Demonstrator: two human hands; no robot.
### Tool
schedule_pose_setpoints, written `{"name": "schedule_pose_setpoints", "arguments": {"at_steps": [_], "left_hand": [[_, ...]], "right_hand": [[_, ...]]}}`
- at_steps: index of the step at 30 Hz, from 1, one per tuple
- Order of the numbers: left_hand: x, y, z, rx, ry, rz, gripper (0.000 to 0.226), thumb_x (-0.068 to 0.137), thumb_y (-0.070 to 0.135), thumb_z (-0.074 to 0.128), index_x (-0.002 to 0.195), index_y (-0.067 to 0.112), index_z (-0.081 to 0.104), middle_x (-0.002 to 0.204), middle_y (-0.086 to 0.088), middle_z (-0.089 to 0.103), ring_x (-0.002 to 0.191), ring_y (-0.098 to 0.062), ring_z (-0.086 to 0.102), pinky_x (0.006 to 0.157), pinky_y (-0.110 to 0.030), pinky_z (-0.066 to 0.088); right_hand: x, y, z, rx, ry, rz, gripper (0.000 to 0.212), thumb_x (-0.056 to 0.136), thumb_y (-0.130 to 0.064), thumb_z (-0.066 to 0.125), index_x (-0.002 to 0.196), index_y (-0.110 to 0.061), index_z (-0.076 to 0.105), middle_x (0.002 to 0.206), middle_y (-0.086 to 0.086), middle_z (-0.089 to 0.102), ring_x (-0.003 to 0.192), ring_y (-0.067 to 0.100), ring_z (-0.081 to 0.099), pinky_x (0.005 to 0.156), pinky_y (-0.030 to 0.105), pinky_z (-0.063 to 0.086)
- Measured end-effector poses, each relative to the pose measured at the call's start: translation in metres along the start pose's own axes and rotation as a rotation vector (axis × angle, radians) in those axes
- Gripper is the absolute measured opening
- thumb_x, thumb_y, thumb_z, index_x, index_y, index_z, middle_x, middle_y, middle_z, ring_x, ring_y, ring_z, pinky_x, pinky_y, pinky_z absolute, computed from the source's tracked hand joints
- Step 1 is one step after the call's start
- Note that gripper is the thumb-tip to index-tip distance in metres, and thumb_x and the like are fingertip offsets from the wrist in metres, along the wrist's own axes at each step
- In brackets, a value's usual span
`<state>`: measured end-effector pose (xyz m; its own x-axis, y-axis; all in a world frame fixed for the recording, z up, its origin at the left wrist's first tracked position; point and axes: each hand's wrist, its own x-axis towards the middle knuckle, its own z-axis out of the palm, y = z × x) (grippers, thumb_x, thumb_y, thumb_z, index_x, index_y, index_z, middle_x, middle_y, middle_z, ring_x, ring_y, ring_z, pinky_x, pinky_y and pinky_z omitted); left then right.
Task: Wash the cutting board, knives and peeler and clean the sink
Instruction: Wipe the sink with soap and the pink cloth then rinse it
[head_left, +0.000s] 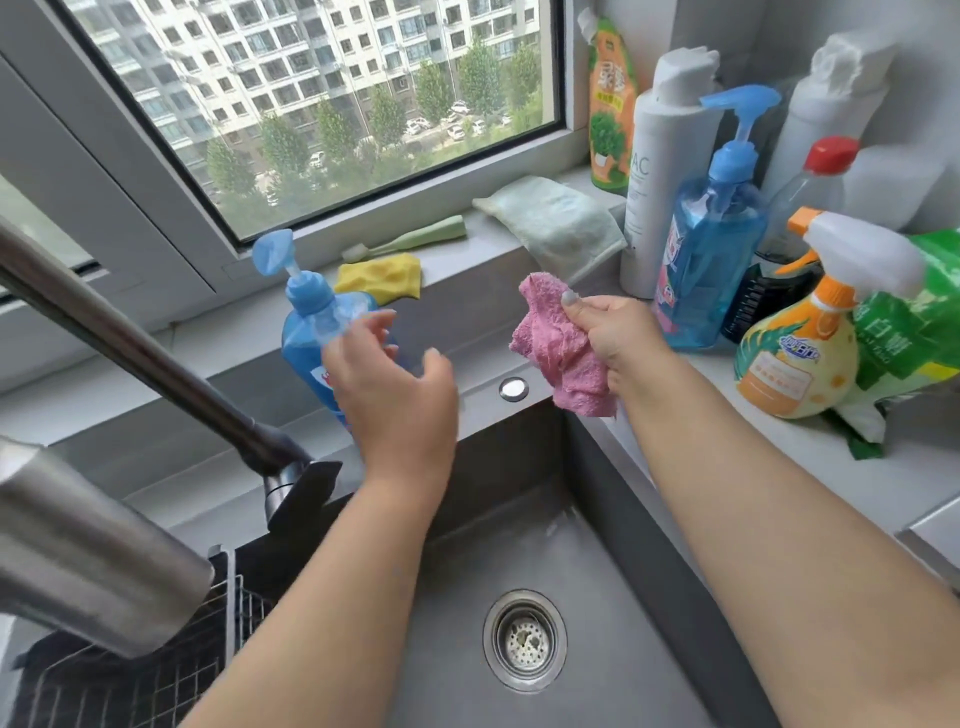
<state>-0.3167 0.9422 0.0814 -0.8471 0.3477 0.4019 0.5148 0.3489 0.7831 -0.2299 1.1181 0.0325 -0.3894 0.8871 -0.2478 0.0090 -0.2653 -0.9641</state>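
Note:
My right hand grips a crumpled pink cloth above the back right corner of the grey steel sink. My left hand is spread with relaxed fingers just in front of a blue pump bottle of dish soap, which stands on the ledge behind the sink. I cannot tell whether the fingers touch the bottle. The basin looks wet, with a round drain strainer in its floor. No cutting board, knife or peeler is in view.
A steel faucet slants across the left side. A dark wire rack sits at lower left. On the windowsill lie a yellow sponge, a green brush and a pale green cloth. Several cleaner bottles crowd the right counter.

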Motion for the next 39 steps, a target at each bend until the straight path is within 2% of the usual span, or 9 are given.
{"name": "schedule_pose_setpoints", "arguments": {"at_steps": [4,9,14,18,22,27,31,35,39], "left_hand": [[0.072,-0.008,-0.051,0.197,0.187,-0.082,0.086,0.07,0.018,0.075,0.143,0.004,0.03,0.145,-0.016,0.03,0.135,-0.029,0.031,0.113,-0.03,0.022],[0.118,-0.037,-0.057,-0.055,-0.382,-0.4,0.117,0.059,0.008,0.088,0.152,0.012,0.018,0.139,-0.005,0.046,0.124,-0.022,0.05,0.098,-0.034,0.042],[0.119,-0.062,-0.047,0.115,-0.534,-0.353,0.112,0.022,0.033,0.096,0.124,0.027,0.051,0.126,-0.003,0.056,0.111,-0.021,0.059,0.096,-0.044,0.05],[0.106,-0.055,-0.049,0.034,-0.475,-0.313,0.085,0.05,0.002,0.091,0.118,0.024,0.046,0.117,-0.002,0.06,0.105,-0.02,0.06,0.09,-0.043,0.053],[0.107,-0.056,-0.054,-0.011,-0.407,-0.293,0.082,0.049,0.004,0.093,0.117,0.023,0.051,0.112,0.0,0.062,0.101,-0.018,0.063,0.089,-0.047,0.055],[0.112,-0.061,-0.062,-0.021,-0.35,-0.289,0.078,0.043,0.011,0.096,0.109,0.025,0.056,0.107,0.004,0.065,0.098,-0.016,0.065,0.087,-0.045,0.056],[0.112,-0.053,-0.062,-0.014,-0.295,-0.25,0.079,0.039,0.017,0.095,0.106,0.025,0.056,0.105,0.004,0.065,0.095,-0.015,0.065,0.086,-0.044,0.056],[0.115,-0.038,-0.065,-0.042,-0.247,-0.203,0.078,0.042,0.014,0.095,0.11,0.022,0.057,0.105,0.004,0.065,0.096,-0.013,0.065,0.087,-0.042,0.056],[0.12,-0.029,-0.071,-0.108,-0.209,-0.207,0.082,0.041,0.014,0.095,0.114,0.017,0.058,0.106,0.004,0.067,0.095,-0.013,0.067,0.084,-0.041,0.058]], "right_hand": [[0.005,0.014,0.03,-0.595,0.008,-0.293,0.026,0.094,-0.038,0.055,0.101,-0.018,0.069,0.095,0.003,0.07,0.091,0.024,0.063,0.081,0.035,0.049],[0.019,0.081,0.063,-1.424,-0.385,-0.392,0.058,0.098,-0.043,0.039,0.149,-0.017,0.03,0.156,0.005,0.027,0.143,0.024,0.024,0.115,0.039,0.017],[0.023,0.09,0.064,-1.45,-0.338,-0.454,0.061,0.1,-0.043,0.036,0.152,-0.015,0.022,0.16,0.004,0.017,0.146,0.02,0.016,0.117,0.036,0.01],[0.026,0.08,0.055,-1.157,-0.318,-0.39,0.044,0.097,-0.034,0.047,0.14,-0.021,0.047,0.148,0.003,0.043,0.136,0.024,0.039,0.11,0.034,0.029],[0.033,0.064,0.039,-0.83,-0.264,-0.195,0.031,0.1,-0.026,0.046,0.126,-0.016,0.058,0.121,0.015,0.064,0.108,0.032,0.06,0.088,0.034,0.045],[0.042,0.039,0.005,-0.516,-0.347,-0.119,0.02,0.098,-0.013,0.051,0.114,-0.009,0.063,0.104,0.009,0.062,0.095,0.017,0.052,0.073,0.019,0.041],[0.043,0.042,0.026,-0.951,-0.304,-0.276,0.024,0.097,-0.024,0.048,0.114,-0.019,0.065,0.119,0.011,0.065,0.097,0.017,0.054,0.082,0.027,0.04],[0.007,0.093,0.094,-1.303,-0.402,-0.531,0.046,0.099,-0.026,0.044,0.145,-0.027,0.04,0.156,0.002,0.029,0.142,0.02,0.026,0.115,0.032,0.015],[-0.038,0.115,0.176,-1.453,-0.533,-0.56,0.05,0.095,-0.013,0.048,0.144,-0.018,0.04,0.15,0.007,0.038,0.137,0.026,0.036,0.112,0.038,0.028]]}}
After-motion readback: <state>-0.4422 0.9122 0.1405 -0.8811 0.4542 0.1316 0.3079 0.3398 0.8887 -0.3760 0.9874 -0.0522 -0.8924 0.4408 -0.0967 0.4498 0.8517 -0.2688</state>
